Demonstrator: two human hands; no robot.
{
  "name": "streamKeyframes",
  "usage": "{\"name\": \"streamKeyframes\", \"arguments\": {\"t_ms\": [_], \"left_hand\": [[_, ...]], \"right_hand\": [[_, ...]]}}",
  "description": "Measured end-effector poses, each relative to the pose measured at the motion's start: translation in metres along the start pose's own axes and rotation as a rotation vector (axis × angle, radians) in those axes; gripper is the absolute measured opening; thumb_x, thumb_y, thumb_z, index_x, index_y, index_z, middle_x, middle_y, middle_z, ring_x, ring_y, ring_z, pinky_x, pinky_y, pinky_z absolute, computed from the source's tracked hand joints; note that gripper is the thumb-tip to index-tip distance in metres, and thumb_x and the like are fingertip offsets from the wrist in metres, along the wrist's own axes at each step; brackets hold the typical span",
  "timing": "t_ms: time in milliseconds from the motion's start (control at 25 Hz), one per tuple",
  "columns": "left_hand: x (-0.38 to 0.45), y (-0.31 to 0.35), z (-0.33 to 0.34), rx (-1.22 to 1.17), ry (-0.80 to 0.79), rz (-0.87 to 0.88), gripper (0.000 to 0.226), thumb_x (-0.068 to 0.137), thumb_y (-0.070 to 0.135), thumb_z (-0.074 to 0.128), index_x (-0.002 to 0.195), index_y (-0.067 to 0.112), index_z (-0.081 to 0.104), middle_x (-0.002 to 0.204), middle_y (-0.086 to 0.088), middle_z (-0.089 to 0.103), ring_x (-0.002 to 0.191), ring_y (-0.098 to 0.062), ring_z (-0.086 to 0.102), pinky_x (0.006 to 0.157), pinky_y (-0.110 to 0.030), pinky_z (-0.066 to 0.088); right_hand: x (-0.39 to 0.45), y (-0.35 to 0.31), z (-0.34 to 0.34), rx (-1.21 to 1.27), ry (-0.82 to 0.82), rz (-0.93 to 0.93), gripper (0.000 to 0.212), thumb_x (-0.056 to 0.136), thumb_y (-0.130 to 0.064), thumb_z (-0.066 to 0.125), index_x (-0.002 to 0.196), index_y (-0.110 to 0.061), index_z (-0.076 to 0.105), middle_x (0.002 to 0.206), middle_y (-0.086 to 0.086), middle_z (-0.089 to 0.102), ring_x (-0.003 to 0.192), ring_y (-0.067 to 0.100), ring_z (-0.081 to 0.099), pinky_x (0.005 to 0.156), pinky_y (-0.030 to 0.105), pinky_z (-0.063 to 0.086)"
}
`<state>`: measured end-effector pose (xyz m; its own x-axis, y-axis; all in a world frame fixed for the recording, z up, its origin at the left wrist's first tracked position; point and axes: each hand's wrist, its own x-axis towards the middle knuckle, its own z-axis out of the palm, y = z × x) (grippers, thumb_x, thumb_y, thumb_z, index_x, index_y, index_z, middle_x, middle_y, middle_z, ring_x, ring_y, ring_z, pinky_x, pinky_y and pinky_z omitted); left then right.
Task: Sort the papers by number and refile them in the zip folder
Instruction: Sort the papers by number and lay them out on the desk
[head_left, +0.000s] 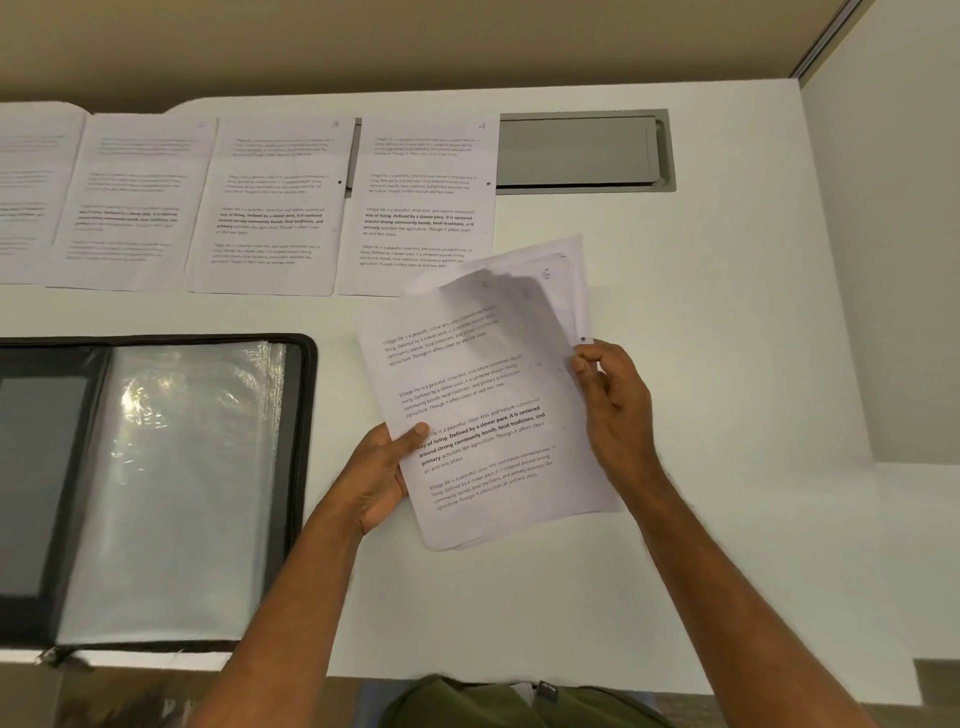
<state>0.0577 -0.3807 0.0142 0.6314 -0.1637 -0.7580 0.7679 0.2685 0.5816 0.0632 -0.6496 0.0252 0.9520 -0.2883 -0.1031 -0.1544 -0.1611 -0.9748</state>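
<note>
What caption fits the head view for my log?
Both hands, left and right, fan a stack of papers beside the open zip folder; numbered sheets lie in a row.

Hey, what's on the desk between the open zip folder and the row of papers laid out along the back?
Nothing: the head view shows bare white desk between the zip folder and the row of papers.

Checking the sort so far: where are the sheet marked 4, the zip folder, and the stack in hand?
sheet marked 4 (423, 208), head view, its printed middle.
zip folder (179, 467), head view, clear sleeve.
stack (483, 431), head view, top sheet's bold text.
</note>
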Motion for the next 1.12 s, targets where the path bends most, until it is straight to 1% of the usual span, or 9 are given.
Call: {"name": "streamKeyframes", "arguments": {"t_ms": [120, 280, 480, 560, 640, 800, 920, 1040, 1120], "left_hand": [[0.002, 0.001, 0.005, -0.016, 0.003, 0.017, 0.037, 0.100, 0.011, 0.059, 0.137, 0.011, 0.060, 0.132, -0.012, 0.069, 0.123, -0.030, 0.066, 0.103, -0.050, 0.054], [0.005, 0.004, 0.011, 0.008, 0.028, 0.027, 0.031, 0.100, 0.010, 0.059, 0.130, 0.003, 0.064, 0.127, -0.019, 0.070, 0.118, -0.032, 0.068, 0.097, -0.044, 0.058], [0.012, 0.009, 0.001, 0.040, 0.135, 0.088, 0.033, 0.098, 0.010, 0.065, 0.130, 0.005, 0.063, 0.125, -0.016, 0.072, 0.117, -0.031, 0.069, 0.103, -0.047, 0.053], [0.014, 0.012, -0.008, 0.055, 0.191, 0.098, 0.031, 0.097, 0.011, 0.067, 0.128, 0.010, 0.063, 0.125, -0.012, 0.073, 0.116, -0.028, 0.069, 0.103, -0.046, 0.052], [0.015, 0.015, -0.016, 0.083, 0.216, 0.102, 0.028, 0.098, 0.011, 0.067, 0.125, 0.013, 0.064, 0.121, -0.008, 0.074, 0.115, -0.026, 0.070, 0.103, -0.047, 0.052], [0.012, 0.021, -0.027, 0.148, 0.238, 0.084, 0.024, 0.099, 0.012, 0.065, 0.122, 0.014, 0.067, 0.116, -0.005, 0.077, 0.112, -0.024, 0.071, 0.105, -0.049, 0.051], [0.011, 0.022, -0.034, 0.179, 0.255, 0.076, 0.022, 0.099, 0.011, 0.064, 0.121, 0.015, 0.068, 0.114, -0.006, 0.077, 0.110, -0.024, 0.071, 0.104, -0.049, 0.051], [0.010, 0.019, -0.042, 0.186, 0.258, 0.066, 0.030, 0.100, 0.012, 0.064, 0.129, 0.013, 0.065, 0.121, -0.008, 0.075, 0.116, -0.028, 0.069, 0.107, -0.053, 0.049], [0.009, 0.018, -0.045, 0.169, 0.257, 0.055, 0.030, 0.100, 0.011, 0.063, 0.130, 0.013, 0.065, 0.123, -0.010, 0.074, 0.118, -0.029, 0.068, 0.107, -0.053, 0.049]], "right_hand": [[-0.002, -0.008, 0.005, -0.008, 0.014, -0.094, 0.016, 0.107, -0.011, 0.055, 0.112, -0.019, 0.068, 0.115, -0.016, 0.068, 0.109, 0.009, 0.065, 0.093, 0.020, 0.050], [0.010, -0.016, 0.004, -0.035, 0.165, -0.071, 0.017, 0.112, -0.015, 0.046, 0.116, -0.009, 0.061, 0.110, -0.015, 0.066, 0.101, -0.002, 0.063, 0.087, 0.017, 0.048], [0.046, -0.001, -0.014, -0.135, 0.356, 0.005, 0.012, 0.112, -0.020, 0.044, 0.104, -0.017, 0.053, 0.090, -0.018, 0.056, 0.079, -0.009, 0.052, 0.075, 0.015, 0.043], [0.067, 0.009, -0.026, -0.187, 0.428, 0.086, 0.015, 0.110, -0.021, 0.044, 0.106, -0.014, 0.057, 0.090, -0.015, 0.057, 0.076, -0.003, 0.050, 0.075, 0.019, 0.043], [0.088, 0.020, -0.037, -0.240, 0.473, 0.148, 0.020, 0.108, -0.019, 0.044, 0.111, -0.007, 0.061, 0.098, -0.006, 0.062, 0.084, 0.005, 0.051, 0.080, 0.026, 0.043], [0.121, 0.034, -0.055, -0.326, 0.523, 0.154, 0.026, 0.106, -0.018, 0.042, 0.119, -0.005, 0.061, 0.110, 0.007, 0.068, 0.100, 0.026, 0.061, 0.080, 0.022, 0.037], [0.133, 0.037, -0.065, -0.324, 0.529, 0.136, 0.032, 0.104, -0.021, 0.043, 0.130, -0.009, 0.055, 0.116, 0.005, 0.070, 0.107, 0.027, 0.065, 0.083, 0.023, 0.040], [0.116, 0.036, -0.064, -0.514, 0.496, -0.076, 0.037, 0.103, -0.024, 0.050, 0.137, -0.010, 0.052, 0.135, 0.006, 0.060, 0.122, 0.029, 0.057, 0.103, 0.025, 0.039], [0.086, 0.046, -0.050, -0.692, 0.343, -0.223, 0.039, 0.103, -0.026, 0.054, 0.139, -0.010, 0.053, 0.144, 0.010, 0.055, 0.132, 0.032, 0.050, 0.113, 0.031, 0.034]]}}
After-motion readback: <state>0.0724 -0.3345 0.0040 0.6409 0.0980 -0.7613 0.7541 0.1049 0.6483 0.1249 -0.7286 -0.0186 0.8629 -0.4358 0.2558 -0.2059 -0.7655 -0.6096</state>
